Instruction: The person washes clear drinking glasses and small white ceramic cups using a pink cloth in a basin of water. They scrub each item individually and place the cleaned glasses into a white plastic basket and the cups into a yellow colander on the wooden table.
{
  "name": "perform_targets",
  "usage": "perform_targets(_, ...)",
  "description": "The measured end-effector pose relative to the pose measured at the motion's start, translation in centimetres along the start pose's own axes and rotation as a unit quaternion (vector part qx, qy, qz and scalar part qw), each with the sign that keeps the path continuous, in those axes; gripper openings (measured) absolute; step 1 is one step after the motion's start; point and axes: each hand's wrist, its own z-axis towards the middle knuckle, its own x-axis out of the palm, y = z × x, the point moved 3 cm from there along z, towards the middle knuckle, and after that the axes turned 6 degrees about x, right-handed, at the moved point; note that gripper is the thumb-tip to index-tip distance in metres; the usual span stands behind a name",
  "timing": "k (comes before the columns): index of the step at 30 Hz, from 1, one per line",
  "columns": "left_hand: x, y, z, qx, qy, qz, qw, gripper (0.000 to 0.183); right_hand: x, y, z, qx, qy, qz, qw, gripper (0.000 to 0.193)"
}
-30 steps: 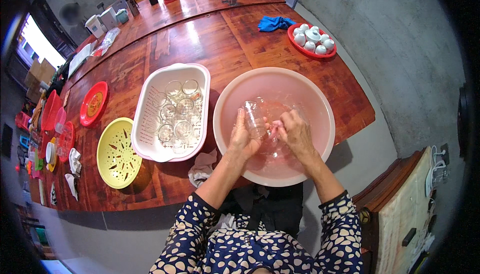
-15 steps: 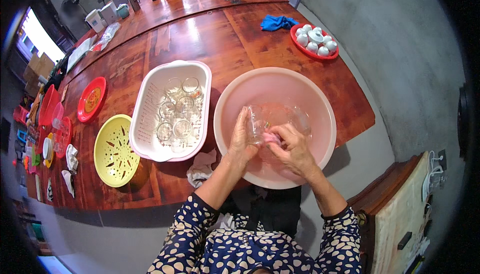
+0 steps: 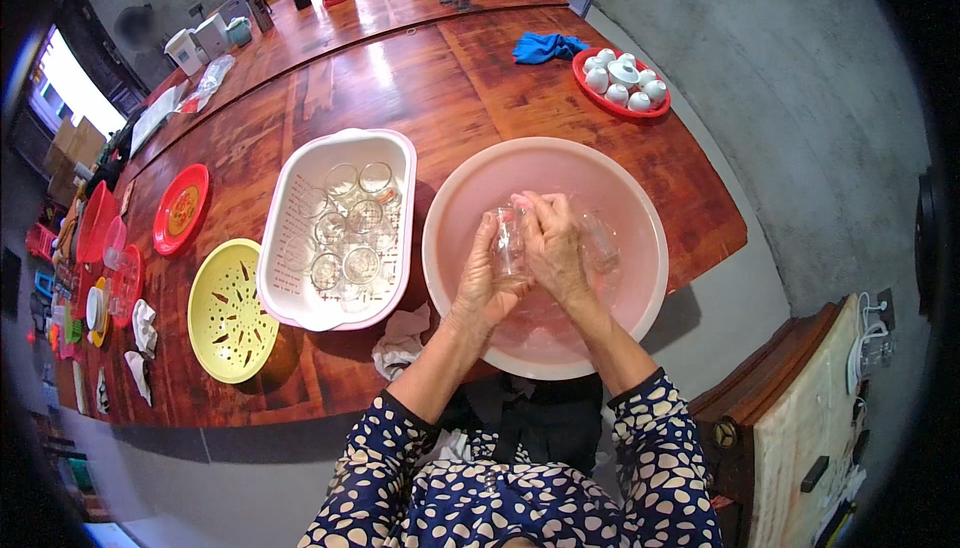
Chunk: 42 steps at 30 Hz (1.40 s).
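Over the pale pink basin (image 3: 460, 173), my left hand (image 3: 478, 286) is closed round a clear drinking glass (image 3: 508, 238), which stands roughly upright in the grip. My right hand (image 3: 555, 248) pinches a small pink cloth (image 3: 521, 201) at the far end of that glass. Its fingers partly hide the cloth. Another clear glass (image 3: 601, 241) lies in the basin to the right of my hands. Left of the basin, a white tub with a pink rim (image 3: 408, 218) holds several clear glasses (image 3: 362, 264).
A yellow colander (image 3: 225, 298) stands left of the tub. A crumpled cloth (image 3: 402, 340) lies between tub and basin at the table edge. Farther off are a red plate (image 3: 167, 238), a blue cloth (image 3: 545, 47) and a red tray with white cups (image 3: 661, 108).
My right hand has moved with the pink cloth from the near right side of the glass to its far end. My left hand keeps holding the glass, now turned more upright.
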Motion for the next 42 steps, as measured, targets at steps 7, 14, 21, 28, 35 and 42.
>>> perform_targets(7,-2.8,-0.4,1.3,-0.064,0.152,-0.036,0.986,0.03,-1.0,5.3,-5.6,-0.2,0.045,-0.091,0.974,0.038)
perform_targets(14,0.3,0.3,-0.3,-0.011,-0.005,-0.005,1.0,0.033,-1.0,1.8,-1.3,-0.006,-0.031,0.045,0.999,0.027)
perform_targets(21,0.3,-0.1,-0.4,0.07,0.029,0.08,0.994,0.031,-0.5,-0.7,-1.4,0.11,0.016,0.13,0.985,0.024)
perform_targets(28,-0.2,-0.6,-0.5,0.069,0.011,0.058,0.996,0.043,-1.4,0.2,-6.0,0.289,0.173,0.23,0.913,0.025)
perform_targets(35,3.1,-0.5,-1.7,0.22,0.093,0.266,0.934,0.068,-1.0,1.2,-6.3,0.377,0.088,0.574,0.721,0.015)
perform_targets(42,2.9,-0.4,-2.2,0.248,0.033,0.327,0.911,0.067,-2.2,1.3,-7.7,0.365,0.172,0.561,0.723,0.016)
